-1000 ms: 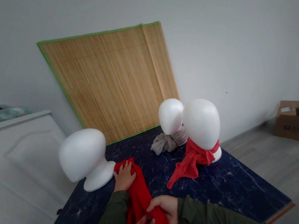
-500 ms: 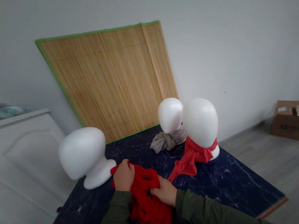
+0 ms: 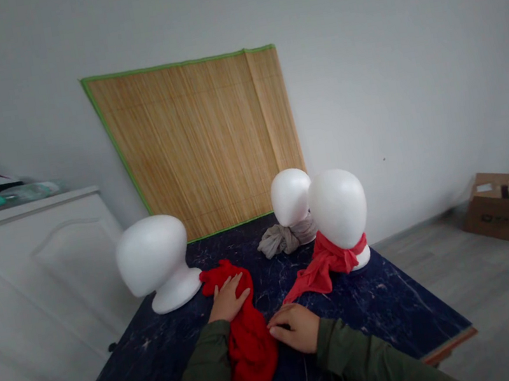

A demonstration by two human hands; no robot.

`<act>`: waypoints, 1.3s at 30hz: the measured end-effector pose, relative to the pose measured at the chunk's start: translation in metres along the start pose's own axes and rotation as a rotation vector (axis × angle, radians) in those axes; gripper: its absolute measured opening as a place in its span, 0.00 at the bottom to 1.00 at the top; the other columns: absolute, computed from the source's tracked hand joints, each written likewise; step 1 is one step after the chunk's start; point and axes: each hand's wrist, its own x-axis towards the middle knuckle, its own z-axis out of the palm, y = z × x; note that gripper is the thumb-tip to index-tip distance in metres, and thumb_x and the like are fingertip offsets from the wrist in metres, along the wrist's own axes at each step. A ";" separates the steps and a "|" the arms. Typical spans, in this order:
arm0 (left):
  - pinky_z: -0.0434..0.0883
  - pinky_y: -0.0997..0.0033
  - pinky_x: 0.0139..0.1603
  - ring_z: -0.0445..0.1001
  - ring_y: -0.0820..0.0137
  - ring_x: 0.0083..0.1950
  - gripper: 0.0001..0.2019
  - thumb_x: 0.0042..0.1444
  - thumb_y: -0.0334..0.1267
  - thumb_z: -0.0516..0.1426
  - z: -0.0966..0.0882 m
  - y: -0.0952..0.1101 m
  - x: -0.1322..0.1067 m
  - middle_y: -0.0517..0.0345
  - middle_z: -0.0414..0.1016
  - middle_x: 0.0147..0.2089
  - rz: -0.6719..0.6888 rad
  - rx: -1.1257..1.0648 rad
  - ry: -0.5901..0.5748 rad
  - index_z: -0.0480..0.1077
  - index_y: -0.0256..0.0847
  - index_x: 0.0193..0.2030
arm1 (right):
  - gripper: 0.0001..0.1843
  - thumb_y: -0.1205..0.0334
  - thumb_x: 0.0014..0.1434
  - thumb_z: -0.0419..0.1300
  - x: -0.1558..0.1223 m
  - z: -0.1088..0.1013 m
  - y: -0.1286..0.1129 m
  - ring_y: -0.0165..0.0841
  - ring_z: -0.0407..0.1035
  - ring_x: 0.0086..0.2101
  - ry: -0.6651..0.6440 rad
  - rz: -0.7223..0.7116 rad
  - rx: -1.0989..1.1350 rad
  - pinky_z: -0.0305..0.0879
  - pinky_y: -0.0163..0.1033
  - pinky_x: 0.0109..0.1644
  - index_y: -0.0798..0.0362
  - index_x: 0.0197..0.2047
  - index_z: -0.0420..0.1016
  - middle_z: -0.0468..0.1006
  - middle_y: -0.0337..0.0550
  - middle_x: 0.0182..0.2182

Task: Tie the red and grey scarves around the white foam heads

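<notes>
A bright red knitted scarf [image 3: 251, 352] lies bunched in a long heap on the dark blue marbled table [image 3: 377, 325]. My left hand [image 3: 227, 299] rests flat on its upper part, fingers spread. At the scarf's right edge is my right hand [image 3: 298, 327], thumb and fingers curled together with the tips against the edge; whether cloth is between them is hidden. Left of the scarf stands a bare white mannequin head [image 3: 153, 255]. On the right, another white head [image 3: 338, 206] wears a coral-red scarf [image 3: 324, 266] round its neck, its tail trailing toward my right hand.
Behind stands a third white head [image 3: 290, 194] with a grey scarf [image 3: 278, 240] knotted round it. A bamboo mat [image 3: 204, 147] leans on the wall. A white cabinet [image 3: 72, 258] flanks the table at left, and an open cardboard box [image 3: 502, 215] sits on the floor at right.
The red scarf has gone from gathered between both hands to lying longer and flatter. My left hand has opened onto it; my right hand has shifted slightly right, to its edge.
</notes>
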 end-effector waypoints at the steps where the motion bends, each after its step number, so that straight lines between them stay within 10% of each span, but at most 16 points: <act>1: 0.45 0.48 0.64 0.52 0.59 0.66 0.28 0.58 0.48 0.45 -0.003 0.004 -0.002 0.49 0.57 0.64 0.001 0.007 0.035 0.54 0.38 0.63 | 0.14 0.60 0.61 0.49 -0.006 -0.007 0.002 0.35 0.68 0.38 0.034 0.026 -0.006 0.59 0.38 0.45 0.53 0.38 0.76 0.76 0.43 0.35; 5: 0.47 0.50 0.63 0.51 0.54 0.65 0.31 0.57 0.52 0.44 -0.011 0.022 -0.017 0.42 0.54 0.65 -0.032 0.036 0.166 0.54 0.33 0.63 | 0.15 0.58 0.62 0.47 -0.039 -0.045 0.012 0.35 0.66 0.33 0.354 0.091 -0.064 0.59 0.38 0.40 0.53 0.32 0.72 0.73 0.44 0.30; 10: 0.54 0.51 0.61 0.53 0.52 0.65 0.34 0.47 0.48 0.56 -0.008 0.018 -0.038 0.41 0.55 0.64 -0.006 -0.037 -0.138 0.59 0.36 0.60 | 0.17 0.52 0.58 0.45 -0.079 -0.111 0.054 0.38 0.63 0.34 1.148 0.342 -0.219 0.60 0.40 0.40 0.55 0.34 0.66 0.68 0.47 0.31; 12: 0.55 0.54 0.62 0.56 0.57 0.64 0.30 0.47 0.44 0.56 -0.012 0.009 -0.042 0.44 0.57 0.64 0.010 -0.074 -0.168 0.62 0.38 0.58 | 0.24 0.51 0.55 0.43 -0.085 -0.136 0.078 0.41 0.62 0.43 1.267 0.570 -0.278 0.58 0.44 0.48 0.61 0.44 0.65 0.68 0.55 0.41; 16: 0.55 0.52 0.61 0.62 0.54 0.59 0.25 0.50 0.45 0.53 -0.034 0.015 -0.047 0.43 0.66 0.58 0.012 -0.278 0.097 0.65 0.33 0.53 | 0.33 0.52 0.55 0.40 -0.081 -0.162 0.116 0.48 0.57 0.52 1.163 0.791 -0.263 0.48 0.48 0.56 0.72 0.52 0.61 0.63 0.69 0.50; 21: 0.66 0.60 0.50 0.72 0.57 0.47 0.17 0.54 0.47 0.50 -0.046 0.103 -0.045 0.52 0.76 0.44 0.194 -0.465 0.120 0.71 0.40 0.43 | 0.31 0.51 0.61 0.35 -0.065 -0.160 0.125 0.47 0.61 0.51 0.993 0.852 -0.249 0.49 0.48 0.55 0.66 0.52 0.64 0.67 0.64 0.49; 26: 0.58 0.58 0.59 0.63 0.50 0.57 0.33 0.41 0.50 0.61 -0.009 0.217 -0.020 0.43 0.66 0.57 0.367 -0.561 0.078 0.64 0.39 0.55 | 0.31 0.50 0.61 0.35 -0.060 -0.159 0.120 0.48 0.64 0.47 0.971 0.932 -0.299 0.52 0.48 0.51 0.64 0.48 0.67 0.70 0.63 0.45; 30: 0.43 0.42 0.62 0.44 0.37 0.65 0.50 0.30 0.50 0.67 0.024 0.273 0.009 0.23 0.45 0.64 0.128 -0.653 0.161 0.54 0.26 0.58 | 0.32 0.47 0.60 0.37 -0.062 -0.162 0.123 0.47 0.65 0.46 0.942 0.932 -0.318 0.54 0.47 0.50 0.63 0.47 0.69 0.72 0.62 0.42; 39: 0.59 0.58 0.57 0.65 0.61 0.53 0.12 0.48 0.35 0.54 0.033 0.274 0.019 0.48 0.69 0.46 0.152 -0.962 0.162 0.63 0.41 0.41 | 0.28 0.47 0.56 0.41 -0.062 -0.166 0.123 0.52 0.63 0.46 1.032 0.842 -0.154 0.53 0.51 0.51 0.62 0.39 0.71 0.71 0.66 0.42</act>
